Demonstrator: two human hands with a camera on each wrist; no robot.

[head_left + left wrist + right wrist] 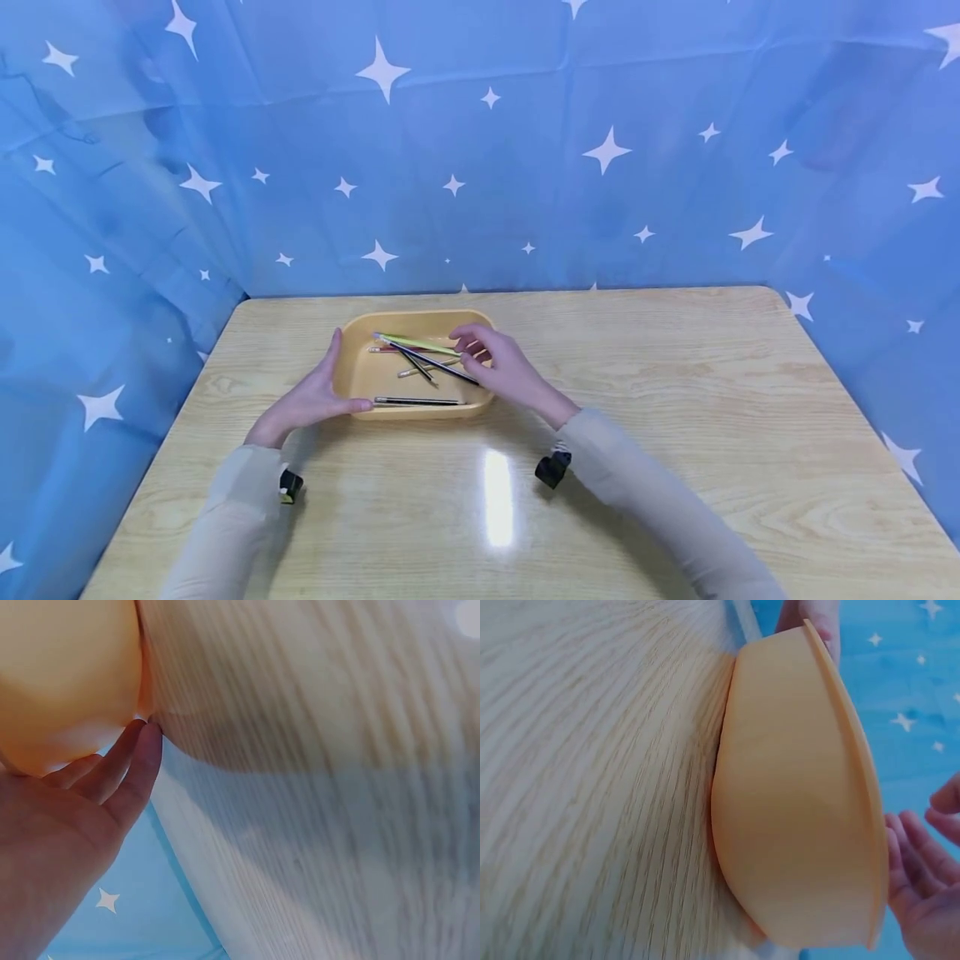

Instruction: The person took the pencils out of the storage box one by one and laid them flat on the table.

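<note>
My left hand (318,392) holds the left end of a shallow yellow-orange plastic tray (420,414), thumb at the front corner. In the left wrist view the fingers (135,769) lie against its outer wall. Over the tray's right end is my right hand (510,367), fingers loosely bent near the pencil ends; nothing shows between them. Inside, a yellow-green pencil (420,342), a black pencil (431,361) and several others cross in a loose pile. Another black pencil (420,402) lies apart along the front wall. The right wrist view shows the tray's side (795,795) and hides the pencils.
The tray stands on a light wood-grain table (675,400), towards its back left. Blue cloth with white stars (525,167) hangs behind and along the left. A bright light reflection (498,498) shows on the tabletop.
</note>
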